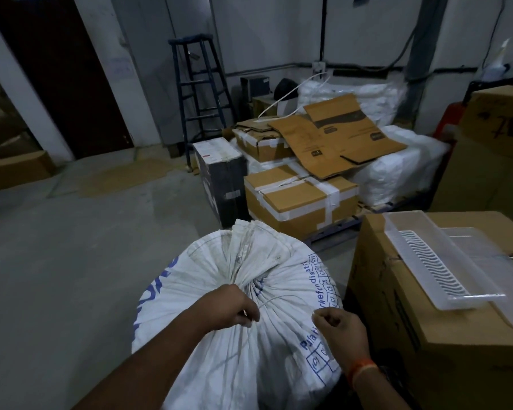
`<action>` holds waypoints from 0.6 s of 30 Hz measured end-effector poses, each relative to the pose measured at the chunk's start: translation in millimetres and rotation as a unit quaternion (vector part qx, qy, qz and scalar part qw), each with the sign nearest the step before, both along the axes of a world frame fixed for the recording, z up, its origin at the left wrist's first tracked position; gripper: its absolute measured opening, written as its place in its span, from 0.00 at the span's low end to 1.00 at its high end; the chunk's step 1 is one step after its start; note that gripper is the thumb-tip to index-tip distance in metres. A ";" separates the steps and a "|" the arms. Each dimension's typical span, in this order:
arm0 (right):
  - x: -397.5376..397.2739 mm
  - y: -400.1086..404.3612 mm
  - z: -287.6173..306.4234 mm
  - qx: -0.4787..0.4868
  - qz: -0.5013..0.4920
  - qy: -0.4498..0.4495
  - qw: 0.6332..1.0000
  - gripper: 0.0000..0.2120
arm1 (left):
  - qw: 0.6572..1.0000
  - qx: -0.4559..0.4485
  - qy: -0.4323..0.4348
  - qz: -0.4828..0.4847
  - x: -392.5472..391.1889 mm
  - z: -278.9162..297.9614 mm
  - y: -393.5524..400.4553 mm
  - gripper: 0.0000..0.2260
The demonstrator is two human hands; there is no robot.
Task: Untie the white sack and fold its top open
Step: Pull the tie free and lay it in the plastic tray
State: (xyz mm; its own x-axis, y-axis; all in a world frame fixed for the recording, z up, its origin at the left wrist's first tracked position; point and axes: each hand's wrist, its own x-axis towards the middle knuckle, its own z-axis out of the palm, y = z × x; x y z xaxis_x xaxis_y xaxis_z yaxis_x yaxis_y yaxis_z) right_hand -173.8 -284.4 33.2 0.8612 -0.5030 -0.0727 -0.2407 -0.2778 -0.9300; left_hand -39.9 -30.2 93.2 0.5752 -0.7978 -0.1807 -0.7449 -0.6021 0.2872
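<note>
Nearest the camera, two bare forearms reaching forward over a bulging white sack, standing on the grey floor in the near middle, just left of a large cardboard box topped with a clear plastic tray. Woven plastic cloth with blue print, packed full and rounded; probably heavy to shift but soft and crinkly at the neck, slippery enough that loose folds would slide rather than hold a crease. Top gathered into a bunch of pleats at the far side, fanned out beyond the tie point, mouth not yet opened. Thin pale string running in a slack arc between both hands, across the pleats near the neck. Left hand curled closed against the gathered cloth, fingertips pinching the string at its left end, knuckles resting on the sack. Right hand likewise closed in a loose fist, thumb and forefinger nipping the other end of the string, an orange band at the wrist. Best hold for the untying, by judgement: the string ends close to the knot, since the cord looks thin and apt to slip. For folding open afterwards, the hem of the fanned top, taken on opposite sides and rolled outward and down. Knot itself too small to make out; whether already loosened, cannot tell.
</note>
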 end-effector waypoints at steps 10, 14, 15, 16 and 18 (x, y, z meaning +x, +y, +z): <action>-20.1 -37.2 49.3 -0.097 0.003 0.010 0.995 0.04 | 0.981 -0.156 -0.112 -0.020 13.5 23.5 -50.8 0.06; -27.6 -65.0 83.2 -0.131 -0.023 -0.017 0.991 0.03 | 0.964 -0.230 -0.132 -0.031 23.6 39.1 -103.4 0.04; -29.3 -72.4 92.6 -0.137 -0.035 -0.021 0.990 0.03 | 0.960 -0.244 -0.131 -0.032 26.0 43.9 -118.6 0.04; -31.4 -80.2 101.8 -0.143 -0.048 -0.020 0.988 0.02 | 0.958 -0.256 -0.129 -0.033 27.7 49.7 -134.5 0.03; -35.4 -98.9 119.2 -0.172 -0.071 -0.013 0.982 0.03 | 0.954 -0.271 -0.126 -0.036 30.6 62.0 -167.6 0.02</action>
